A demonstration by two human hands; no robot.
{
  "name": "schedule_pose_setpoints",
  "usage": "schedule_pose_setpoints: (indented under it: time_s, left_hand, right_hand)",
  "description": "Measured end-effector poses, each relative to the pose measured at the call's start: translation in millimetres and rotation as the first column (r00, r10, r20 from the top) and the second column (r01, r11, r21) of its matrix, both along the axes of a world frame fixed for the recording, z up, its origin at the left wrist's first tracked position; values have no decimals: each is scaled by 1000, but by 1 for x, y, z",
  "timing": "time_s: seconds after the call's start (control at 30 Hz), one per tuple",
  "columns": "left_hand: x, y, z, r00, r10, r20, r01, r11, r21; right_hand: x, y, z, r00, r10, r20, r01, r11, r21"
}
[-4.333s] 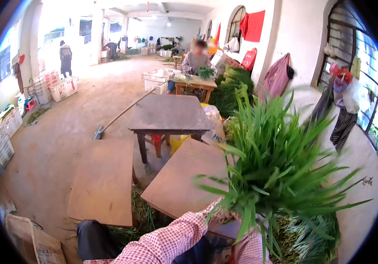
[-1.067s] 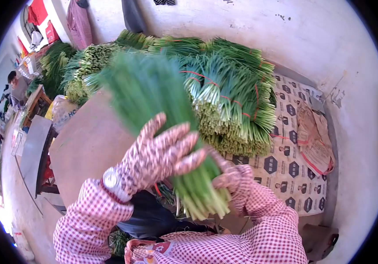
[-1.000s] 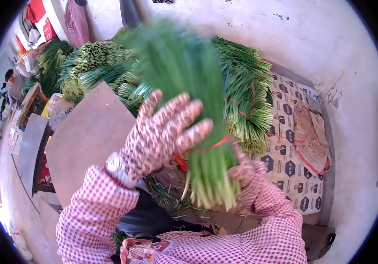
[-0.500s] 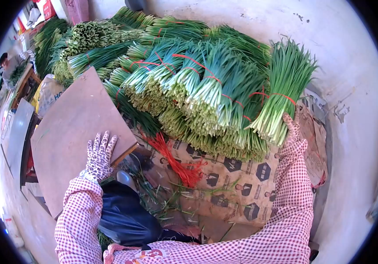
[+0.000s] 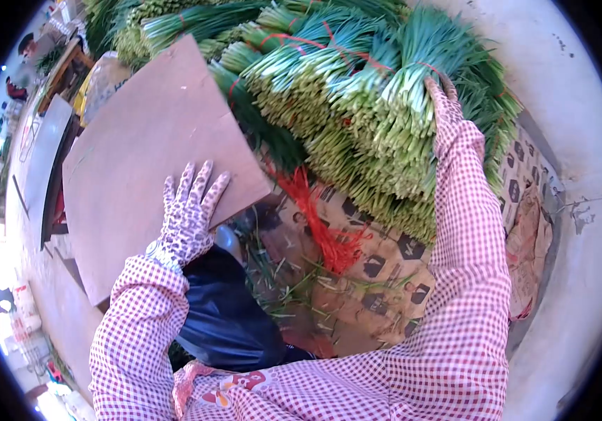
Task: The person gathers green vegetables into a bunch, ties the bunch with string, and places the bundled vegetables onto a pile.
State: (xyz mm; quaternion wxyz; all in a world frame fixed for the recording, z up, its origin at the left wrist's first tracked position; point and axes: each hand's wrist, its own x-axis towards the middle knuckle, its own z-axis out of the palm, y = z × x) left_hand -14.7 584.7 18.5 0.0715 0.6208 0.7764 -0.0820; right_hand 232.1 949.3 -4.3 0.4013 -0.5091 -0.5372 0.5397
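Note:
My left hand (image 5: 192,203), in a spotted glove, lies with fingers spread on a flat brown board (image 5: 154,133). My right hand (image 5: 447,105), gloved alike, is at the side of a bundle of garlic chives (image 5: 410,98), close to its red tie. Its fingers curl against the stems, partly hidden by them. This bundle rests on top of a big pile of tied garlic chives (image 5: 357,147), pale cut ends towards me. Loose red ties (image 5: 322,228) lie below the pile, in front of it.
Printed brown paper (image 5: 378,274) with scattered leaf scraps covers the floor. My dark-clothed knee (image 5: 224,316) is beside the board. A white wall (image 5: 582,140) bounds the right side. Another person (image 5: 27,56) is far back left, near a wooden table (image 5: 66,74).
My right hand has carried the bundle from the pile's right end leftward onto its top. My left hand stays flat on the board. The view has shifted, so the pile appears higher and closer.

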Motion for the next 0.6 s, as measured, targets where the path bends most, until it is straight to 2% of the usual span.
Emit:
schedule_pose_setpoints:
  time_s: [0.03, 0.07, 0.13, 0.2, 0.23, 0.27, 0.3, 0.33, 0.37, 0.4, 0.43, 0.47, 0.5, 0.53, 0.57, 0.6]
  left_hand:
    - [-1, 1, 0, 1000, 6, -12, -6, 1000, -17]
    - [-2, 1, 1, 1000, 12, -25, -13, 999, -35]
    - [-3, -4, -1, 1000, 15, -23, -16, 999, -29]
    - [-3, -2, -2, 998, -18, -68, 18, 1000, -3]
    - [-4, -2, -3, 997, -14, -80, 14, 1000, -2]
    - [-5, -2, -3, 997, -14, -70, 14, 1000, 2]
    - [-6, -2, -4, 997, -16, -74, 17, 1000, 5]
    - [-6, -3, -5, 997, -16, -77, 17, 1000, 3]
    - [-5, -5, -8, 998, -15, -65, 14, 1000, -6]
    - [-4, -6, -8, 999, -20, -37, 21, 999, 26]
    - [-5, -6, -8, 1000, -26, -13, 27, 998, 58]
    - [-7, -5, -8, 1000, -28, 7, 27, 995, 94]
    - [-6, -5, -7, 1000, -25, 13, 23, 995, 101]
    - [-5, -5, -7, 1000, -17, 15, 16, 996, 92]
    - [-6, -4, -9, 1000, -16, 0, 16, 996, 90]
    - [-7, -3, -11, 1000, -13, -14, 14, 996, 86]
  right_hand:
    - [-9, 0, 5, 994, 20, 110, -20, 1000, -8]
    - [-17, -2, 13, 959, 111, 260, -126, 991, 42]
    - [-37, -1, 25, 940, 182, 288, -158, 982, -105]
    - [-41, 30, 0, 843, 111, 527, -132, 991, 2]
    - [-46, -22, 43, 724, 64, 686, -74, 997, -14]
    - [-34, -40, 42, 597, -73, 799, -280, 914, 293]
    - [-29, -76, 52, 702, -103, 704, -333, 827, 453]
    - [-21, -111, 54, 723, -195, 663, -407, 655, 637]
    - [-13, -149, 55, 764, -84, 640, -460, 626, 630]
    - [-4, -170, 32, 751, 184, 635, -565, 677, 472]
    - [9, -192, -17, 757, 313, 574, -610, 654, 448]
    - [16, -213, -35, 618, 525, 585, -733, 654, 187]
    - [27, -228, -101, 588, 460, 665, -681, 725, 101]
    - [35, -233, -151, 587, 584, 561, -596, 781, -189]
    - [43, -237, -199, 535, 553, 638, -566, 796, -216]
    - [36, -234, -228, 343, 543, 766, -495, 798, -345]
